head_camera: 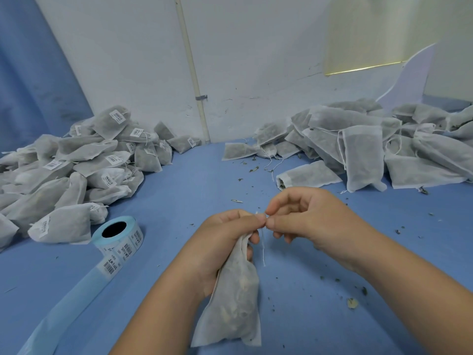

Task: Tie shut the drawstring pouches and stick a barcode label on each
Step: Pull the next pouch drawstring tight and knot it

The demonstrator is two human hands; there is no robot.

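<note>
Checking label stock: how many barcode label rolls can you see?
1. The barcode label roll sits on the table, front left, beside the labelled pouch pile; its backing strip trails toward the camera. Others may be buried out of sight.

Blue cloth [192, 201] being littered with dark dried crumbs [363, 290]. White pipe [192, 67] being held against white wall [256, 60] by grey clip [201, 97]. Blue curtain [30, 85] being seen at left, yellowish sheet [363, 34] upper right.

Two bare forearms reached in from about 7 o'clock and 4 o'clock, meeting near the centre. The left hand [227, 242] curled round the neck of a pouch [235, 303]. The right hand [309, 216], at its 2 o'clock, pinched the drawstring [263, 248] between thumb and forefinger, with both hands' fingertips touching.
</note>
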